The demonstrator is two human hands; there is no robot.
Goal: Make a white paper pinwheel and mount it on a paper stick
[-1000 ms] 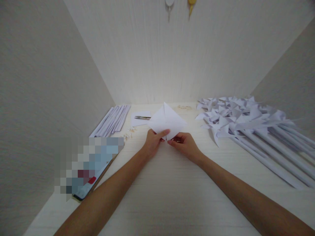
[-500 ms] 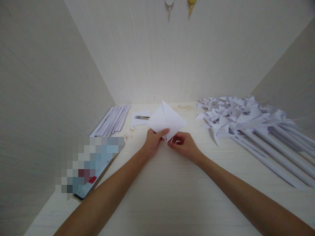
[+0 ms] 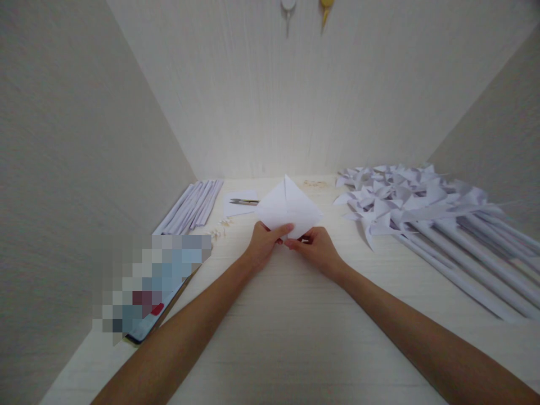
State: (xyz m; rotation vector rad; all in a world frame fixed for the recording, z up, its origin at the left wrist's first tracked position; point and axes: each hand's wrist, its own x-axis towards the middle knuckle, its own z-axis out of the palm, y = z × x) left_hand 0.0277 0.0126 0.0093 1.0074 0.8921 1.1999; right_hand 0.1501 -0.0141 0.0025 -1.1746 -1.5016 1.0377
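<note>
Item one: a folded white paper (image 3: pixel 289 205), diamond-like in outline, is held above the desk (image 3: pixel 291 326), centred between the left and right edges, with one corner towards the back edge. A fold line runs down from that far corner.

The left hand (image 3: pixel 266 241) pinches the paper near its near corner, thumb on top and fingers beneath, apparently to keep the layers pressed flat. The right hand (image 3: pixel 316 247) has its fingers bent under the paper's lower right side, thumb tip at the near corner; whether it grips the sheet cannot be told.

Towards the back edge, left of centre, snips (image 3: pixel 242 201) lie on a flat white sheet (image 3: pixel 238 211), presumably to be easily found. Small pale pieces (image 3: pixel 220 229) are scattered just nearer (too small to identify).

At the back left corner, slim paper tubes (image 3: pixel 192 208) lie side by side, likely bundled so as not to roll. A phone (image 3: pixel 162 309), partly masked by blurring, lies along the left edge.

At the back right corner, white pinwheels (image 3: pixel 388 197) are heaped, their sticks (image 3: pixel 455 247) slanting towards the right edge; the shared direction probably spares the thin blades from being crushed.
</note>
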